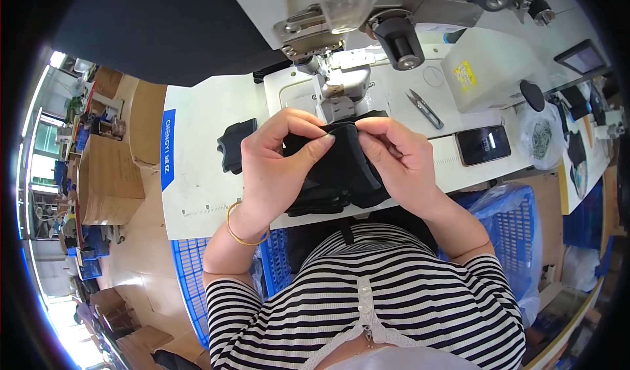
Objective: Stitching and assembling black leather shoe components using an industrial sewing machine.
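I'm watching from afar: the black cloth (341, 166) sits on the near side of the sewing machine (346, 81), between it and the wearer. The left hand (283, 159) has a narrow grip, thumb and fingers pinching the cloth's upper edge; the right hand (398, 163) pinches that edge farther along, its grip equally narrow. I read the step in hand as lining up the edge for stitching. To my mind, the next move calls for both pinches kept level, so the layers stay matched on the way into the machine. I can't tell whether cloth and machine touch. On the surface (203, 203), a small black pile (237, 144) lies left of the machine; snips (425, 109) lie right of it.
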A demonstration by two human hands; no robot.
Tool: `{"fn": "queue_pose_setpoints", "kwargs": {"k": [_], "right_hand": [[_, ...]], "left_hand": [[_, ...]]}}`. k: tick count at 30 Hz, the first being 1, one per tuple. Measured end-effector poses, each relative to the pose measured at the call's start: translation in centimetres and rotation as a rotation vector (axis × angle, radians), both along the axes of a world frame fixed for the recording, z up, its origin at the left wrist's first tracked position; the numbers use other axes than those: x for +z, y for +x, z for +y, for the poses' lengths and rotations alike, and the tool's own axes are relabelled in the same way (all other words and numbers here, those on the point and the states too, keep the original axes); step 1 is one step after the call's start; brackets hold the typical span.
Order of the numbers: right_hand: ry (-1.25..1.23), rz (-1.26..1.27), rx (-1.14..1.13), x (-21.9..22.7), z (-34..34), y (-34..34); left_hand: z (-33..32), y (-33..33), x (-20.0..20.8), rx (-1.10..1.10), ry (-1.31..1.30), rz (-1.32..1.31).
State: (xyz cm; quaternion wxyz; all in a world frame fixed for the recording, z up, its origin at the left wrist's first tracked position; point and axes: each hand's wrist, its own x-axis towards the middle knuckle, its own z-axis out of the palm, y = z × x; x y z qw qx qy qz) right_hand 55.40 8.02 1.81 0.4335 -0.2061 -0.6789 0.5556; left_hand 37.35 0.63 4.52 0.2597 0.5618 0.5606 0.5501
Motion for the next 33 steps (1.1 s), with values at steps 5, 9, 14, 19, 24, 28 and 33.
{"fn": "queue_pose_setpoints", "kwargs": {"k": [5, 9, 14, 19, 24, 28, 33], "right_hand": [[0.027, 0.008, -0.057, -0.4, -0.4, -0.2], [0.089, -0.029, -0.097, -0.4, -0.2, -0.2], [0.126, -0.011, -0.142, -0.4, -0.3, -0.4], [0.108, -0.024, -0.152, -0.2, -0.3, -0.3], [0.106, -0.031, -0.177, -0.3, -0.3, -0.3], [0.081, -0.024, -0.201, -0.6, -0.3, -0.5], [0.072, 0.002, -0.225, -0.8, -0.3, -0.8]], "left_hand": [[0.4, 0.6, 0.0, 0.018, -0.023, -0.084], [0.5, 0.9, 0.2, 0.000, 0.009, -0.082], [1.0, 1.5, 1.0, -0.008, -0.111, -0.082], [1.2, 1.2, 0.7, -0.027, -0.121, -0.084], [1.4, 1.2, 0.7, -0.038, -0.136, -0.101], [1.5, 1.3, 0.4, -0.030, -0.089, -0.066], [1.7, 1.4, 0.3, -0.027, -0.041, -0.027]]}}
